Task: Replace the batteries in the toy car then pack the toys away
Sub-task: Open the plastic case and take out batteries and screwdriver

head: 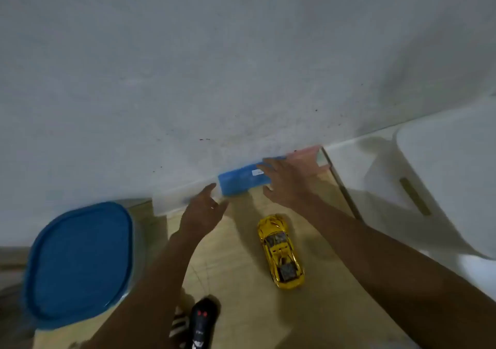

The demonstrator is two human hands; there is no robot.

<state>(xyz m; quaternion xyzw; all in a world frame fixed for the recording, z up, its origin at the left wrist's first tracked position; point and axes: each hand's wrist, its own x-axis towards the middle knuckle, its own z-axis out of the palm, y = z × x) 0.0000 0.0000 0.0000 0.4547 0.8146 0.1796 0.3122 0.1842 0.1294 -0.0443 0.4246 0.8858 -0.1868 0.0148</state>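
Car (pixel 280 252) and remote (pixel 202 324) are left unpacked; blue box (pixel 236 184) is touched by flat right hand (pixel 287 182), left hand (pixel 201 211) spread, empty.

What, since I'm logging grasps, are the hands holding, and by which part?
Nothing is gripped yet. The right hand lies with spread fingers on the right end of the blue box; the left hand is open beside its left end.
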